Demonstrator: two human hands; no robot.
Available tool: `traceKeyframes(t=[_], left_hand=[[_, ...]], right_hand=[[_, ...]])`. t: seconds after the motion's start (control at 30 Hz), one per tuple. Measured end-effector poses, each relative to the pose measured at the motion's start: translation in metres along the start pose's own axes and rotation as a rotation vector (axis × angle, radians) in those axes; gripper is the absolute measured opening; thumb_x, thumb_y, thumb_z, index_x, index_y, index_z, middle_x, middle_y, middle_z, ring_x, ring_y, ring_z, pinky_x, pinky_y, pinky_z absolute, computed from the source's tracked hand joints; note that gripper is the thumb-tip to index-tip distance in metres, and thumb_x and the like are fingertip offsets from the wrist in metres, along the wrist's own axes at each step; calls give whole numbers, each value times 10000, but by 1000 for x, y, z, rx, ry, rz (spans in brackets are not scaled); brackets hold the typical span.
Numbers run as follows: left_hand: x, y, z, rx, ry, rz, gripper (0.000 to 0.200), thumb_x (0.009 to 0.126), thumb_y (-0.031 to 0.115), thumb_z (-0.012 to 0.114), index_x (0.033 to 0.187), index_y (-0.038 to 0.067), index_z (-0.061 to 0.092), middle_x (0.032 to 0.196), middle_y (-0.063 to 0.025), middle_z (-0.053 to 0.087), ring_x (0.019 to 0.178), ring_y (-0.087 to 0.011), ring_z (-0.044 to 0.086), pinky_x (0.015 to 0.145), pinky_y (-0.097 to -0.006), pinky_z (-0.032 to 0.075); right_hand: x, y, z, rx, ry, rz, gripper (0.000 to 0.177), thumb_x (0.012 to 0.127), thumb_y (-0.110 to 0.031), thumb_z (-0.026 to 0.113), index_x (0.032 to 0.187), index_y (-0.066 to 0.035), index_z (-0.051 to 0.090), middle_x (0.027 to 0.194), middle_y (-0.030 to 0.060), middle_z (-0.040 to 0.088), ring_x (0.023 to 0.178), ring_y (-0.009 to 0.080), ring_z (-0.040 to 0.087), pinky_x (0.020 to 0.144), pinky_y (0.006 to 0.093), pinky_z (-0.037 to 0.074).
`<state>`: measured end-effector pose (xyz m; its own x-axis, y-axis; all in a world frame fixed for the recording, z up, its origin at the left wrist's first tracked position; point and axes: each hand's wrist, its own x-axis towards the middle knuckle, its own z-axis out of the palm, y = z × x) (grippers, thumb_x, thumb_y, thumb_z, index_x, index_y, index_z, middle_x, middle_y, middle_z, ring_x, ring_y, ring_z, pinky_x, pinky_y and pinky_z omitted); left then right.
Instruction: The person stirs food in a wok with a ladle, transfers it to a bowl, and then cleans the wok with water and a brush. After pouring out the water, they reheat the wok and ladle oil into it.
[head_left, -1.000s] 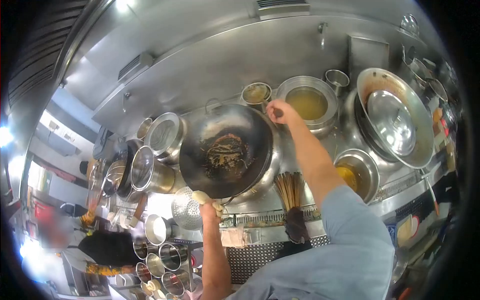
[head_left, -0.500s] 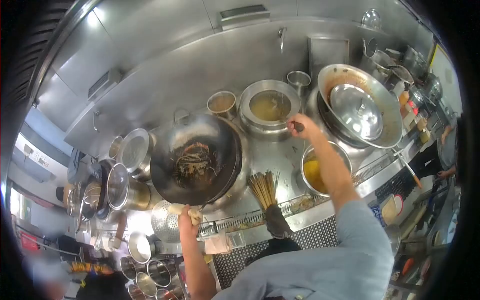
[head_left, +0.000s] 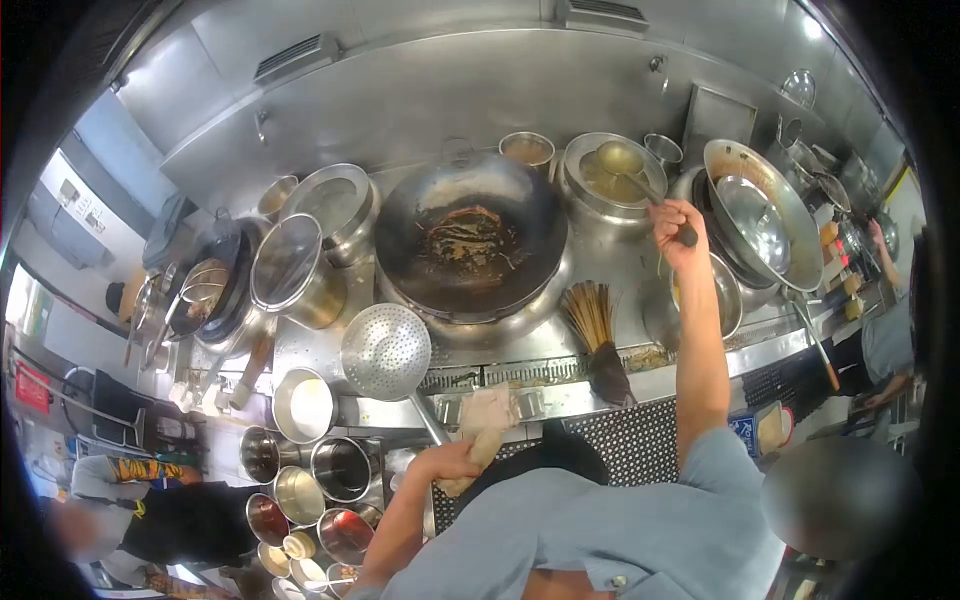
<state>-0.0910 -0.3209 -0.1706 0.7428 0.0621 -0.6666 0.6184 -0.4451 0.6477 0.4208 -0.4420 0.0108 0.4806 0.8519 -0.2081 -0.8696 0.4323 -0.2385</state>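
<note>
My right hand (head_left: 681, 234) is closed around the dark grip of a ladle (head_left: 620, 160). Yellowish liquid shows in the ladle's bowl, over the steel pot (head_left: 572, 178) at the back. Low and near my body, my left hand (head_left: 448, 462) grips a bunched, pale cloth (head_left: 487, 448). The handle of a perforated skimmer (head_left: 386, 352) runs down to this hand and overlaps it in the view. A large dark wok (head_left: 400, 250) with brown residue inside sits on the burner between my hands.
A bamboo brush (head_left: 592, 320) lies at the stove's front edge, beside a steel pot (head_left: 735, 300) under my right forearm. On the right, a wide pan (head_left: 805, 240) holds a metal lid. Several sauce containers (head_left: 342, 468) stand at lower left. A person (head_left: 190, 520) is beyond them.
The ladle has come up into view with liquid in its bowl. My left hand with the cloth has drawn back from the wok's near rim toward my body. The view has turned left.
</note>
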Motion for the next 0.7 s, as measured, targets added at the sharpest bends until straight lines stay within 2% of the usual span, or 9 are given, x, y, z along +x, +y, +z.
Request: traceKeyframes(t=[0.13,0.23,0.33,0.43,0.47,0.53,0.57,0.67,0.7], left_hand=[[-31,-2,-17,154,-69,-138,829,692,401,676,1358,18,364,1123,-248,615,1032,-360,603,896,-384,467],[-58,-6,-30,180,-94,-63,837,718,425,683,1368,11,356,1136,-232,619,1009,-356,617,893,-396,472],[-54,-45,-15,-241,149,346,809,773,474,667,1357,-3,373,1111,-213,628,972,-333,635,866,-404,494],[-66,-36,-9,-864,118,157,767,841,547,596,1329,-13,404,1080,-206,622,924,-304,643,767,-388,533],[-58,-39,-5,-1083,73,224,784,841,565,584,1335,-14,394,1126,-203,599,953,-313,626,777,-399,526],[-40,-32,-5,-1518,-24,361,820,839,600,561,1347,-16,375,1218,-199,553,1012,-332,591,796,-420,512],[-34,-17,-4,-1634,173,374,781,853,623,512,1337,20,398,1170,-188,575,961,-337,601,747,-423,522],[-24,19,-29,-1855,247,516,729,866,636,475,1314,62,430,1151,-181,588,934,-342,614,739,-429,522],[-9,12,-37,-1871,178,489,701,872,654,436,1292,93,451,1144,-170,593,918,-315,618,702,-395,528]], right_hand=[[-57,61,26,58,-124,19,429,884,-50,481,1224,165,333,695,2,453,489,69,455,431,224,374],[-101,106,27,147,-160,77,484,916,-100,423,1298,154,267,744,28,467,484,83,471,423,246,355],[-126,136,21,149,-125,153,501,919,-111,408,1332,128,256,748,18,469,492,74,472,413,245,368],[-133,153,15,43,-29,212,427,889,-98,465,1256,104,386,705,-4,468,484,57,454,390,219,363],[-131,154,5,-24,43,211,440,858,-75,502,1254,88,405,674,3,459,449,78,436,367,236,342],[-129,163,-2,-522,221,19,451,824,-57,533,1245,70,436,632,8,443,405,106,408,349,260,321],[-130,166,8,-771,244,-31,477,772,-53,572,1228,41,468,613,25,460,384,134,415,341,272,316],[-94,129,-29,-1270,317,-282,486,759,-76,563,1223,38,476,671,101,556,431,190,503,394,306,399],[-80,112,-26,-1569,429,-368,491,760,-97,553,1225,40,473,720,158,597,475,242,555,447,334,440]])
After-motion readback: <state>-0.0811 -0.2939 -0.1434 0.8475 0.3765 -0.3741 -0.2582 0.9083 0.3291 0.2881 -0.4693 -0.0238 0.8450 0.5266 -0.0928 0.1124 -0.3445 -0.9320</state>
